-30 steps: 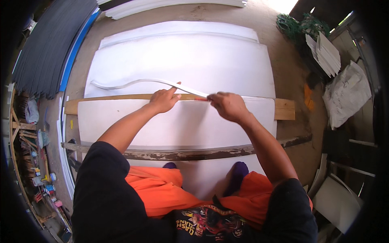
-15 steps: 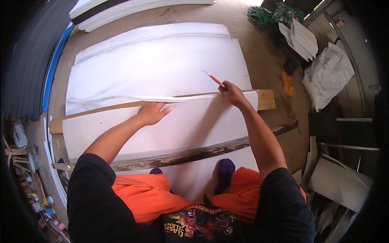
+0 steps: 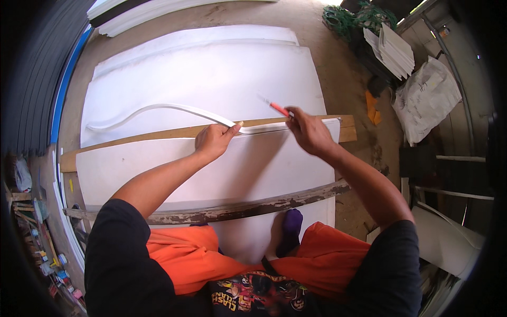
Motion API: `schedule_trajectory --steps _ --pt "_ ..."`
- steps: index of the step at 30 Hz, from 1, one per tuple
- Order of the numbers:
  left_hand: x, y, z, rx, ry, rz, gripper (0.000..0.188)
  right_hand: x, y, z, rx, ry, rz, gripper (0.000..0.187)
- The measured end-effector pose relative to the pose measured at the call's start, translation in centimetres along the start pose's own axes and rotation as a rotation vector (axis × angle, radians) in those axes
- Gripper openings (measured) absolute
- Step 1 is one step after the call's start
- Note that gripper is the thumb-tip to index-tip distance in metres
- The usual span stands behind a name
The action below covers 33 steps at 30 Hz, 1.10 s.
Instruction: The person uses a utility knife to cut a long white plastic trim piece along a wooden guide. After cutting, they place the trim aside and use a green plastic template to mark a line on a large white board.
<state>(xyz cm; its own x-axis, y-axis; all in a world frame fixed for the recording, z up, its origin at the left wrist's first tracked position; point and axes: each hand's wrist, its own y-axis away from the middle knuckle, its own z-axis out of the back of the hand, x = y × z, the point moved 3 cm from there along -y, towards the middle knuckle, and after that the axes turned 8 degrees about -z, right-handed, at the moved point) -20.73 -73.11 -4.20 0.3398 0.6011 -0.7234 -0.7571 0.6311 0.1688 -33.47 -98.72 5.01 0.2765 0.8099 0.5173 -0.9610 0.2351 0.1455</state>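
My left hand pinches a narrow white strip between thumb and fingers. Left of the hand the strip bows away in a loose curve; to the right it lies along the far edge of a white foam-like sheet. My right hand is closed around a red-handled knife, its thin blade slightly blurred and pointing up and left, above the sheets. Beneath the near sheet's far edge a brown wooden board shows. Farther off lies another large white sheet.
A weathered wooden plank crosses the near sheet in front of my feet. White sheets are stacked at the far left. On the right stand a white sack, a bundle of white pieces and tangled green cord.
My left hand has moved right and now pinches the strip, whose left part has bowed up and away from the board. The right hand has shifted slightly, still gripping the knife.
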Motion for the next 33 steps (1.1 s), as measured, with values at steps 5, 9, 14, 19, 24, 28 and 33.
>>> schedule_trajectory --steps 5,9,14,19,24,28,33 --pt "-0.3 -0.1 0.2 0.021 -0.02 0.042 0.082 1.3 5.2 -2.6 0.116 0.235 0.225 0.039" --pt "-0.7 0.4 0.2 -0.024 0.026 0.022 0.08 1.8 5.6 -4.0 0.108 0.407 0.332 0.057" --pt "-0.9 0.9 0.3 -0.074 0.031 -0.026 0.08 2.7 4.9 -4.1 0.045 0.474 0.359 0.058" --pt "0.0 0.9 -0.3 -0.096 0.058 -0.044 0.082 3.7 5.1 -3.1 -0.037 0.452 0.383 0.054" --pt "0.0 0.6 -0.6 -0.108 0.053 -0.068 0.083 4.3 4.9 -3.1 0.033 0.485 0.338 0.052" --pt "0.4 0.6 -0.5 -0.077 0.036 -0.048 0.077 4.7 4.5 -3.4 0.085 0.51 0.316 0.05" --pt "-0.2 0.8 -0.2 -0.078 0.008 -0.05 0.07 5.3 4.8 -3.0 0.082 0.561 0.322 0.048"
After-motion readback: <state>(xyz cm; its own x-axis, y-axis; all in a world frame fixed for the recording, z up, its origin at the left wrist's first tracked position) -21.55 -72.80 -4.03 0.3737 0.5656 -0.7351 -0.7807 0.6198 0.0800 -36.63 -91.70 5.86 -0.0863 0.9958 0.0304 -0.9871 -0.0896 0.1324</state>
